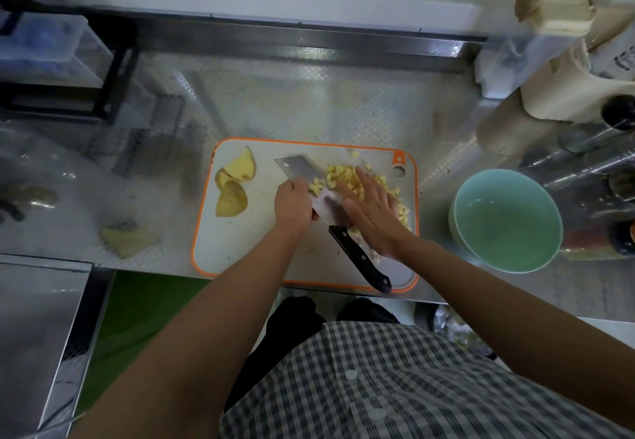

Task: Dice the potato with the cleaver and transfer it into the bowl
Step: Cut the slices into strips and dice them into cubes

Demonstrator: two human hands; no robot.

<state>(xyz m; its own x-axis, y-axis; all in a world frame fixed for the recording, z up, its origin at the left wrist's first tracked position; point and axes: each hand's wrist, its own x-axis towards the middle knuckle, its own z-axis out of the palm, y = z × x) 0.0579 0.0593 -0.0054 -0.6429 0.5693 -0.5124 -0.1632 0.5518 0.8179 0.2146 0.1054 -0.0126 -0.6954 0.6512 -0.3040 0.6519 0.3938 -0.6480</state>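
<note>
Sweeping up, it seems: the left hand grips the cleaver by its blade, laid nearly flat on the board. Dice pile at its two o'clock, likely light, damp and apt to scatter, so best carried on the blade. Right hand, fingers straight, palm down, rests over them. Bowl sits at three o'clock.

cleaver 1 | cutting board 1 | bowl 1 | potato dice: heap, too many to count

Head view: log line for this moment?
left hand: holds cleaver by blade | right hand: flat on diced potato | bowl: no potato yet
</note>
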